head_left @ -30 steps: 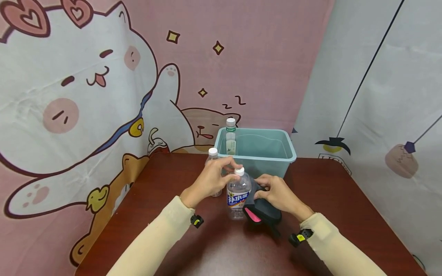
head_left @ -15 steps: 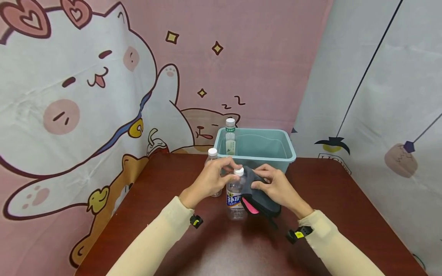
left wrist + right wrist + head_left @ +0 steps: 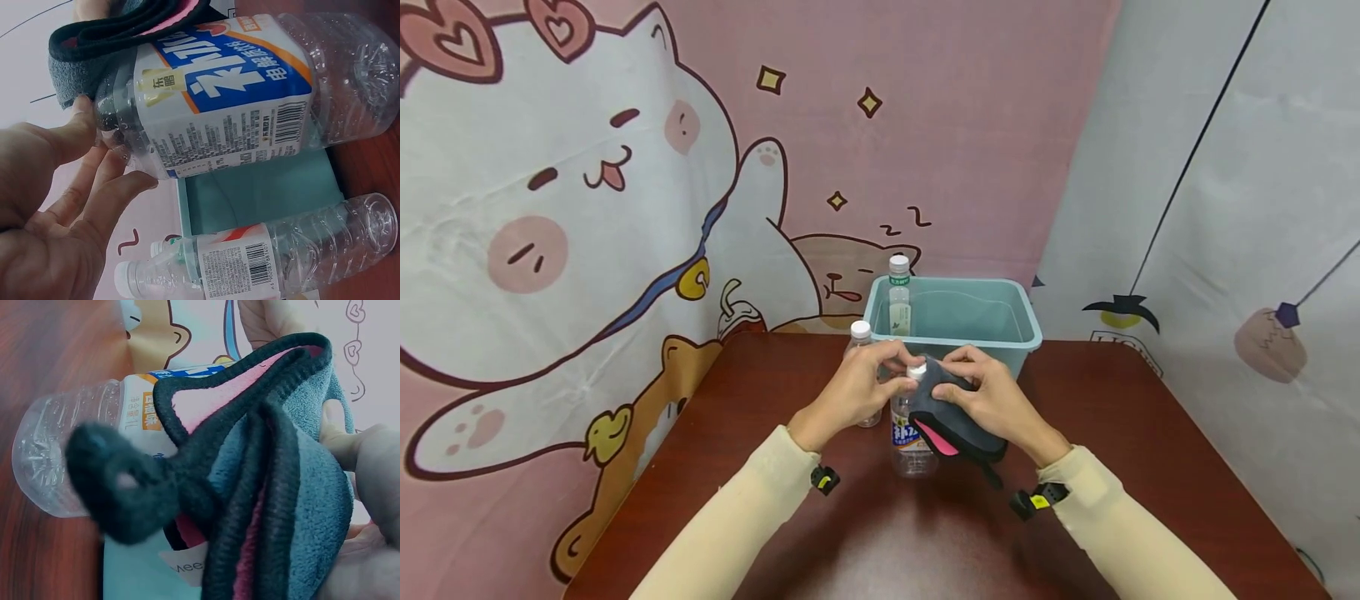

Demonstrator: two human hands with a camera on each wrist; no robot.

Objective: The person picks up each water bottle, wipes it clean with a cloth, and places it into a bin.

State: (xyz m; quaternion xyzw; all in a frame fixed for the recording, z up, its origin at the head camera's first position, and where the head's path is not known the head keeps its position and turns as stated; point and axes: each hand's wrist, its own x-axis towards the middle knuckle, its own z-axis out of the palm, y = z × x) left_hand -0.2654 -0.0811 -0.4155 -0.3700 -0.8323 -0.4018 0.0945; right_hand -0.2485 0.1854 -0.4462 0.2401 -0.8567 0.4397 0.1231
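Observation:
A large clear bottle with a blue and white label (image 3: 907,435) stands upright on the table. My left hand (image 3: 852,385) grips it at the neck by its white cap (image 3: 917,372), thumb and fingers around it. In the right hand (image 3: 997,406) is a folded dark grey cloth with black edging and pink inside (image 3: 964,421), pinched between thumb and fingers and lying against the bottle's upper right side. The right wrist view shows the cloth's black hanging loop (image 3: 119,481) near the camera. The left wrist view shows the cloth (image 3: 78,65) touching the bottle's shoulder.
A smaller clear bottle (image 3: 861,331) stands behind the left hand. Beyond the hands is a light blue-green bin (image 3: 958,344), with a green-labelled bottle (image 3: 900,317) upright at its left end. The brown table (image 3: 1120,433) reaches the patterned backdrop.
The right hand and cloth have moved left and up, now covering more of the large bottle's shoulder and label. The left hand has kept its grip by the cap.

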